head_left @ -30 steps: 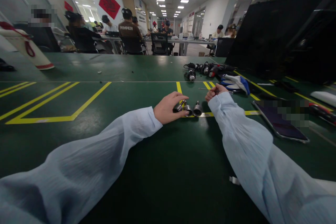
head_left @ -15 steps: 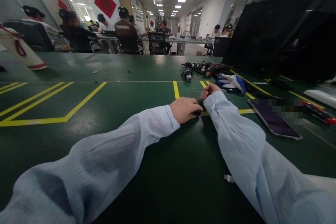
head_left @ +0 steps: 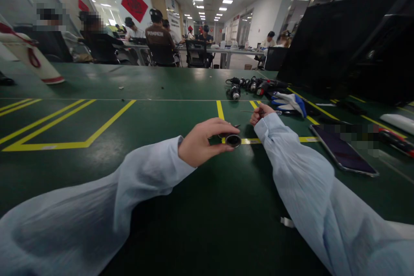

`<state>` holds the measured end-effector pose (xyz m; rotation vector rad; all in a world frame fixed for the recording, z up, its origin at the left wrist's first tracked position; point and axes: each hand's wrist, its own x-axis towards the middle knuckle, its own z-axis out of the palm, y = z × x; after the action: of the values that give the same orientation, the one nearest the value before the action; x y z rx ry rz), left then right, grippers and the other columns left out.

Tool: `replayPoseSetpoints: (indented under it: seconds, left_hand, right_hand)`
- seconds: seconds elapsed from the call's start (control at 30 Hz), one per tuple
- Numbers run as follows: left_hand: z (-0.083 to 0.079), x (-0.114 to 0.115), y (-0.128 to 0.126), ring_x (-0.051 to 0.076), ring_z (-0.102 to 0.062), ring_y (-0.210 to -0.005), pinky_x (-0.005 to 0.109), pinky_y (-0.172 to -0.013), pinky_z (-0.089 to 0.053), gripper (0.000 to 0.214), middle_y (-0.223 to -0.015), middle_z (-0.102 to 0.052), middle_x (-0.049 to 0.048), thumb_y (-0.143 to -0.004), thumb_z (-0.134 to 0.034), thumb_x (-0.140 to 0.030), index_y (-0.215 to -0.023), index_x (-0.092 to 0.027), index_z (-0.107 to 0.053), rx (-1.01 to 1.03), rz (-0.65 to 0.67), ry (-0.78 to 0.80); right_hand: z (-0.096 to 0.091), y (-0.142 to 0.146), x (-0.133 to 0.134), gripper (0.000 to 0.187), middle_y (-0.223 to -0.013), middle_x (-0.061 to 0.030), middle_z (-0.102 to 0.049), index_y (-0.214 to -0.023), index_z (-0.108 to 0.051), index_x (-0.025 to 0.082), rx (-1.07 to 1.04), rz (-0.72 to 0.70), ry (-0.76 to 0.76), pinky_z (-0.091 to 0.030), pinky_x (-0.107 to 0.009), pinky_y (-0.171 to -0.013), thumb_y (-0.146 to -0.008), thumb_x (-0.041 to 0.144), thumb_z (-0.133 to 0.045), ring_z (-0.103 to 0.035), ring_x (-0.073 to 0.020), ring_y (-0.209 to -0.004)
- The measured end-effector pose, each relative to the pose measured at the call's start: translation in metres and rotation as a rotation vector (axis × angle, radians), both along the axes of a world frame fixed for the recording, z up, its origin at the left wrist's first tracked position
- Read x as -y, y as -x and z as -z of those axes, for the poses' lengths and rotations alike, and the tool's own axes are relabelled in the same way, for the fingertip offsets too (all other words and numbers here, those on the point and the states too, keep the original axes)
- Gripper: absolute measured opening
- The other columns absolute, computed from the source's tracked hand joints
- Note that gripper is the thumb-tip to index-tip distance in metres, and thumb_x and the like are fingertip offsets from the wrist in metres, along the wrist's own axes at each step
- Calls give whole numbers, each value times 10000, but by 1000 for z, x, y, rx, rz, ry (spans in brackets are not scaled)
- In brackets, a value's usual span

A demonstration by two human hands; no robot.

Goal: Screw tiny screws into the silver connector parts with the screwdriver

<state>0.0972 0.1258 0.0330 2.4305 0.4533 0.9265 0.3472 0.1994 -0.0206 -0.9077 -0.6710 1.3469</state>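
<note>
My left hand [head_left: 208, 138] curves around a small round black part with a metallic rim [head_left: 233, 140], low over the green table. Its thumb lies along the near side and its fingers over the top; the rim's open end faces me. My right hand [head_left: 261, 113] is closed on a thin metal rod-like tool [head_left: 246, 111], whose slim shaft points left; its exact kind is too small to tell. Beyond the right hand lies a blue and white work glove [head_left: 289, 102]. Behind it are several black cylindrical parts with silver ends [head_left: 235, 92].
On the right lie a phone [head_left: 344, 148] and a red and black tool [head_left: 396, 140], near a large black monitor [head_left: 343, 43]. A small white connector [head_left: 287, 222] sits beside my right forearm. Yellow tape [head_left: 110, 124] marks the table. People sit at desks farther back.
My left hand has moved left and opened up around the round black part, which now shows its rim toward me. My right hand keeps its grip on the thin tool.
</note>
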Motion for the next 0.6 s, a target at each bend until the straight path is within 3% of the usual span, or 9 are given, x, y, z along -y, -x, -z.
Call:
replayPoseSetpoints:
  seconds: [0.3, 0.43, 0.6]
  left_hand:
    - [29, 17, 94, 172, -567, -898, 331, -797, -481, 318, -952, -598, 76, -697, -626, -187, -1013, -175, -592, -80, -191, 5]
    - [35, 16, 112, 165, -570, -832, 309, -737, -499, 326, -913, -597, 78, -677, -649, -216, -991, -154, -589, -69, -268, 23]
    - [37, 13, 115, 150, -567, -758, 293, -670, -509, 324, -878, -597, 79, -658, -666, -230, -955, -126, -587, -45, -294, 70]
  right_hand:
    - [3, 9, 5, 481, -296, 29, -416, -488, -477, 173, 99, -26, -41, -246, -199, -343, -877, 265, -211, -335, -79, -286]
    - [4, 13, 5, 411, -302, 30, -410, -497, -469, 179, 166, -24, -3, -258, -206, -341, -848, 285, -283, -334, -85, -291]
    - [7, 19, 7, 300, -355, 46, -415, -541, -491, 177, 316, 3, -45, -305, -204, -371, -780, 350, -445, -365, -73, -324]
